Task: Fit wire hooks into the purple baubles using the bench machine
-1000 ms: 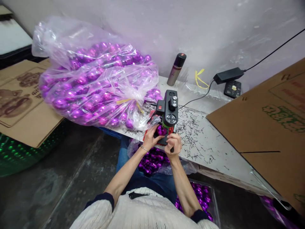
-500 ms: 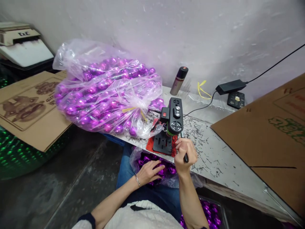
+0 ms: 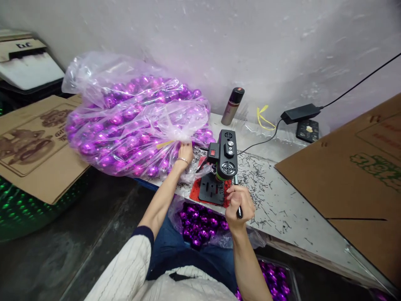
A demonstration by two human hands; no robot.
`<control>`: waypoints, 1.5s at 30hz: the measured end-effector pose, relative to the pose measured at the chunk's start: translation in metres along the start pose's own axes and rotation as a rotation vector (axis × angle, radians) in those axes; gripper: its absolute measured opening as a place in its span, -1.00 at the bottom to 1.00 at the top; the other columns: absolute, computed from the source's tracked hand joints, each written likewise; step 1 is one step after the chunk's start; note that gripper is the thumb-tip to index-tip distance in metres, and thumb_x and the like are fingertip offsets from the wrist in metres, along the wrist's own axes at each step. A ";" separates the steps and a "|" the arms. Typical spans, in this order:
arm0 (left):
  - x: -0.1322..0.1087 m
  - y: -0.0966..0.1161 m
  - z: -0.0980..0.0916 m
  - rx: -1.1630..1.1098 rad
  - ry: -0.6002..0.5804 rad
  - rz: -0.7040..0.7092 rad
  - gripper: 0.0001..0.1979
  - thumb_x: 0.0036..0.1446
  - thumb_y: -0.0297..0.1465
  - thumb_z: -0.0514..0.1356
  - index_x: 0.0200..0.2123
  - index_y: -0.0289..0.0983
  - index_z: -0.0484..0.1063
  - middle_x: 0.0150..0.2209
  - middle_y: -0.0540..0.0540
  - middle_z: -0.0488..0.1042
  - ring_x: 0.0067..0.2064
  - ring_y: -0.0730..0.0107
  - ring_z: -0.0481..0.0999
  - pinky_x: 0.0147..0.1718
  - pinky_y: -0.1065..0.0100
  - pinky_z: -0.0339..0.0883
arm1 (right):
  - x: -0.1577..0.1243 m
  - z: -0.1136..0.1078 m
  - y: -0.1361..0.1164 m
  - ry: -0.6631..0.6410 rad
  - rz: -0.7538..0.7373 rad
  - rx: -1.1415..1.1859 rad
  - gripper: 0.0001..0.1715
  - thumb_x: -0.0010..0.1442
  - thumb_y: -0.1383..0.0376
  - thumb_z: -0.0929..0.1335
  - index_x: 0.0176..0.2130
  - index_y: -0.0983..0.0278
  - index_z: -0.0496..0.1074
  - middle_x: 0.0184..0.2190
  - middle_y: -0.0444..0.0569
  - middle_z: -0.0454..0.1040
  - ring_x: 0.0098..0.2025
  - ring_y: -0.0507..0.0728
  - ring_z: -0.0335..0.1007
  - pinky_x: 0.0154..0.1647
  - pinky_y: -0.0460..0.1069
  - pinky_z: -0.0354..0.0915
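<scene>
Biggest, on left half of desk (image 3: 282,217): big bag (image 3: 125,121) of clear plastic, stuffed w/ shiny purple baubles. Lying on its side, long axis approx. left-to-right, gathered neck pointing right toward the machine, front-left part overhanging desk edge.

Next: flat cardboard sheet (image 3: 344,175) over desk's right end. Printed cardboard (image 3: 37,142) to left, beyond the bag.

Centre, just right of bag neck: small black bench drill (image 3: 227,152) on black base, red mat (image 3: 196,193) under it. Cable off to adapter (image 3: 299,113) at back by wall. Spray can (image 3: 232,105) upright behind drill, between bag and adapter. Thin dark wire bits (image 3: 266,188) scattered over desk top round the drill.

Below desk edge, on lap: smaller bag (image 3: 200,221) of same baubles, mouth open upward. Tray (image 3: 277,284) w/ more at bottom right.

Left hand (image 3: 185,151): reached fwd, left of drill, fingers closed on bunched plastic at big bag's neck, beside yellow tie (image 3: 164,144). By far the nearer hand to the bag, w/ bulk of bag lying left and away from it.

Right hand (image 3: 238,204): fisted round black lever (image 3: 239,212) at drill's front right, well apart from bag, drill between the two. Nothing visible on drill base.
</scene>
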State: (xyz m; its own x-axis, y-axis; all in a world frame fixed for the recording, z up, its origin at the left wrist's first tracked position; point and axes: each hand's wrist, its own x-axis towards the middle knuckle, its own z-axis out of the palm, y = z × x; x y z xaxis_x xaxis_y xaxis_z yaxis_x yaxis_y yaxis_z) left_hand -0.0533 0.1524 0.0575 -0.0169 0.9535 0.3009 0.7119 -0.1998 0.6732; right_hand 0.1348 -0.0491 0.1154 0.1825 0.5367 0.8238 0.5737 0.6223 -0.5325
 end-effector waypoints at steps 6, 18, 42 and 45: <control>0.048 -0.009 0.012 -0.023 -0.115 -0.057 -0.55 -0.01 -0.50 0.34 0.01 -0.40 0.47 0.15 -0.46 0.46 0.30 -0.28 0.32 0.32 -0.27 0.03 | 0.002 0.000 -0.003 -0.013 -0.030 -0.008 -0.66 0.30 0.49 0.20 -0.47 0.20 0.27 -0.57 -0.17 0.31 -0.42 0.06 0.42 -0.43 -0.02 0.25; -0.082 0.020 -0.058 -1.080 -0.302 -0.284 -0.43 0.17 -0.18 0.32 0.23 -0.13 0.35 0.16 -0.16 0.49 0.10 0.17 0.56 0.09 0.14 0.50 | 0.001 -0.001 0.001 -0.018 -0.026 -0.017 -0.67 0.30 0.47 0.21 -0.46 0.20 0.28 -0.54 -0.15 0.36 -0.41 0.06 0.41 -0.40 -0.01 0.27; -0.178 0.055 -0.004 -1.472 -0.199 -0.721 -0.44 0.15 -0.11 0.33 0.16 -0.19 0.38 -0.10 -0.10 0.58 -0.24 0.36 0.61 -0.38 0.45 0.46 | 0.011 -0.003 -0.001 -0.039 -0.017 -0.003 -0.70 0.32 0.44 0.21 -0.44 0.20 0.30 -0.50 -0.12 0.41 -0.40 0.06 0.40 -0.36 0.01 0.29; -0.181 0.052 -0.003 -1.282 -0.209 -0.628 -0.32 0.04 -0.20 0.44 0.21 -0.18 0.34 -0.05 -0.10 0.58 -0.19 0.36 0.63 -0.28 0.42 0.49 | 0.012 -0.003 -0.002 -0.037 -0.022 -0.004 -0.70 0.32 0.46 0.21 -0.43 0.20 0.29 -0.50 -0.12 0.40 -0.41 0.05 0.38 -0.36 0.00 0.28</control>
State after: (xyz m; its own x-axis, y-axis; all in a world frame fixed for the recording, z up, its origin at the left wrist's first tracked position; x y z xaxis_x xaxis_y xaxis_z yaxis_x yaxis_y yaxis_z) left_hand -0.0152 -0.0310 0.0400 0.0969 0.9507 -0.2947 -0.4855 0.3036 0.8198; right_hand 0.1381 -0.0456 0.1266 0.1404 0.5438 0.8274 0.5802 0.6320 -0.5138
